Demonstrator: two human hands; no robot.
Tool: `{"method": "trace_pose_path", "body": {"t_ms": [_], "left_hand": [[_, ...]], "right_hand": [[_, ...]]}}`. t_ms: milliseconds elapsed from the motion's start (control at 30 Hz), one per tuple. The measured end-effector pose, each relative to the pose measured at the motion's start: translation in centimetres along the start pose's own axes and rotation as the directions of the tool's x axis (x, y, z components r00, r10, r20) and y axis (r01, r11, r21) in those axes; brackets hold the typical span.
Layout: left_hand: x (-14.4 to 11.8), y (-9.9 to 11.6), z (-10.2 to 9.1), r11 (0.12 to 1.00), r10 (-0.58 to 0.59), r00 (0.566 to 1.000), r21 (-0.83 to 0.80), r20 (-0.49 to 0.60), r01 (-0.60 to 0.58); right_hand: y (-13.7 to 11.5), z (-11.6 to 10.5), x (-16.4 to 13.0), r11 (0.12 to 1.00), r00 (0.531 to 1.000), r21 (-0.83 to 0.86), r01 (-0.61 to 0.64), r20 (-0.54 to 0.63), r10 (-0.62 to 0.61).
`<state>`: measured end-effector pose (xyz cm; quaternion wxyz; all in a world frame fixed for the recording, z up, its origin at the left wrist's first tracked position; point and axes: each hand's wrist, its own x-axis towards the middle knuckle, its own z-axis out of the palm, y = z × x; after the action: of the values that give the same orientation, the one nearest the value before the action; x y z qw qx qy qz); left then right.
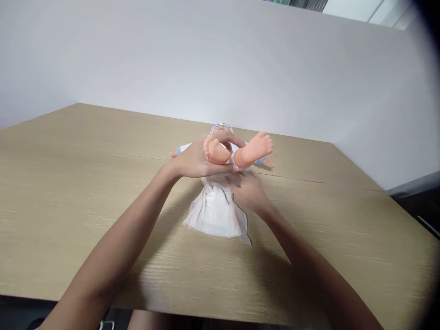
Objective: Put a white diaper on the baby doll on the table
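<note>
A baby doll [253, 150] lies on its back on the table, its head at the far end and both bare feet raised toward me. My left hand [195, 158] is wrapped round the doll's legs near the ankles and keeps them up. Beneath the doll's bottom a white diaper [216, 211] is spread, its loose end flaring toward me. My right hand [249, 190] is at the diaper's right side, close under the raised legs, thumb and fingers on the material. Some of its fingertips are hidden by the diaper and the doll.
The wooden table [103, 197] has a thin seam running across it behind my hands. A plain pale wall [172, 59] rises behind the far edge. A dark object [419, 201] stands beyond the right edge.
</note>
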<state>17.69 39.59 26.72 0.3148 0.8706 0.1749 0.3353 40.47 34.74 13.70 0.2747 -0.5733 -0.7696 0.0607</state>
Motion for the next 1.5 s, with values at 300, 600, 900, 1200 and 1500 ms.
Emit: {"method": "trace_pose_path", "body": {"t_ms": [300, 600, 900, 1200, 1500], "left_hand": [[-2.2, -1.2, 3.2, 0.992, 0.089, 0.994, -0.097, 0.061, -0.083], [-9.8, -4.4, 1.7, 0.983, 0.100, 0.986, 0.139, 0.135, -0.119], [-14.6, -7.2, 1.1, 0.958, 0.075, 0.949, 0.242, 0.306, -0.154], [-14.8, -7.0, 1.2, 0.931, 0.029, 0.930, 0.330, 0.367, -0.159], [-14.6, -6.9, 1.4, 0.944, 0.018, 0.926, 0.298, 0.377, -0.140]], "right_hand": [[-2.9, -3.3, -3.4, 0.969, 0.962, 0.174, 0.175, -0.239, -0.131], [2.6, -2.5, -7.2, 0.921, 0.925, 0.094, 0.379, -0.073, -0.373], [7.1, -1.9, -8.2, 0.803, 0.799, 0.049, 0.595, 0.073, -0.596], [6.5, -2.7, -8.4, 0.817, 0.807, 0.079, 0.571, 0.131, -0.576], [6.5, -2.9, -8.7, 0.857, 0.847, 0.199, 0.475, 0.160, -0.506]]}}
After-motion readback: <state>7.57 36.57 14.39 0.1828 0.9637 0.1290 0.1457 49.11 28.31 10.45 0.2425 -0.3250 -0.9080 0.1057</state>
